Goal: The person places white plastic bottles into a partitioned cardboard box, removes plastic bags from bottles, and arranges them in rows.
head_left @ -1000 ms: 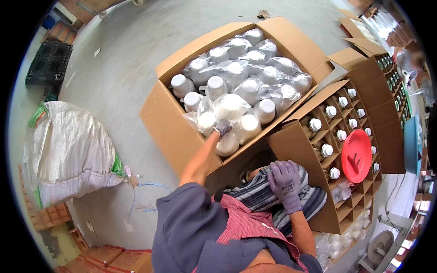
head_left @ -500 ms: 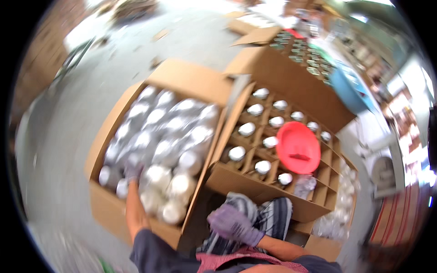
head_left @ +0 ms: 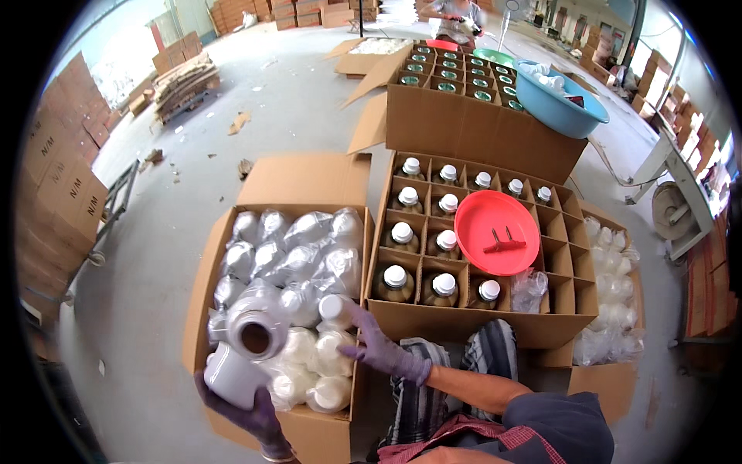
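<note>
My left hand (head_left: 251,414), in a purple glove, grips a smooth white cylindrical container (head_left: 236,377) over the near left corner of the left carton (head_left: 197,301). Against that container's far end is a pale vessel (head_left: 259,329), its round mouth facing me and dark inside. I cannot tell whether the two are one piece. My right hand (head_left: 386,352), gloved alike, has its fingers apart by the carton's right side. Its fingertips are beside a white round-topped piece (head_left: 335,311); contact is unclear. Clear-wrapped containers (head_left: 297,263) and rounded white pieces (head_left: 328,393) fill the carton.
A divided carton (head_left: 479,329) holds white-capped bottles (head_left: 443,284). On it lie a red dish (head_left: 495,220) with a small red tool and a crumpled plastic piece (head_left: 529,290). Behind stand another divided carton (head_left: 471,120) and a blue basin (head_left: 560,108). Wrapped pieces (head_left: 614,282) lie right.
My left hand has come out of the left carton holding the white container. My right hand has moved from my lap to that carton's right side, fingers opening. The view has tilted up.
</note>
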`<state>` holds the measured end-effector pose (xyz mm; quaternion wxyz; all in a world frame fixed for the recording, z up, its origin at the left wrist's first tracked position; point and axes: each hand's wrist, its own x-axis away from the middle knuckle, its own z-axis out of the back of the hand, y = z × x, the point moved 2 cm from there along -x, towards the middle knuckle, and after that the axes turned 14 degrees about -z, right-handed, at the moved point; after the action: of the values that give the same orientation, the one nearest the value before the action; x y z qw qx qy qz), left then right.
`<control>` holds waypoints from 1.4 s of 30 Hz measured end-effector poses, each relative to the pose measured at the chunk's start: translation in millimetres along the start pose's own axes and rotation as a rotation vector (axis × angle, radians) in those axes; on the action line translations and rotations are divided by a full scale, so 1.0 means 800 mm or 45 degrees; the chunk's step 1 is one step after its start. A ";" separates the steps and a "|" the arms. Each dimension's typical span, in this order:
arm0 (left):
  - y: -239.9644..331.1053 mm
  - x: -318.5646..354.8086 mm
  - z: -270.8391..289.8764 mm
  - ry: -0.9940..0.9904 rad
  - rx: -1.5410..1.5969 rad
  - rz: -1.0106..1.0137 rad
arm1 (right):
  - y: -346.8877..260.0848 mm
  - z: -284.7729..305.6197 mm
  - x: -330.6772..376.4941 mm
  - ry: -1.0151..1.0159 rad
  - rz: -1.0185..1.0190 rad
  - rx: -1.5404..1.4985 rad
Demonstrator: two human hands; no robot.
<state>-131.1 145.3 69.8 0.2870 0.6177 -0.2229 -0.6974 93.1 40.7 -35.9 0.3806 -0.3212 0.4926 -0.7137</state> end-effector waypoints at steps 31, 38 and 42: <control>-0.058 0.211 -0.139 -0.811 -0.192 0.468 | -0.052 0.290 0.116 1.125 0.459 0.816; -0.141 0.262 -0.118 -0.529 -0.437 0.287 | -0.160 0.225 0.216 1.043 1.157 0.473; -0.071 0.221 -0.108 -0.161 0.677 0.924 | -0.112 0.228 0.212 0.906 0.843 0.521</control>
<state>-65.5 71.3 -109.7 0.3300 0.5081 -0.6135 -0.5066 139.0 -168.4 119.5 0.4497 0.1946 0.5172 -0.7018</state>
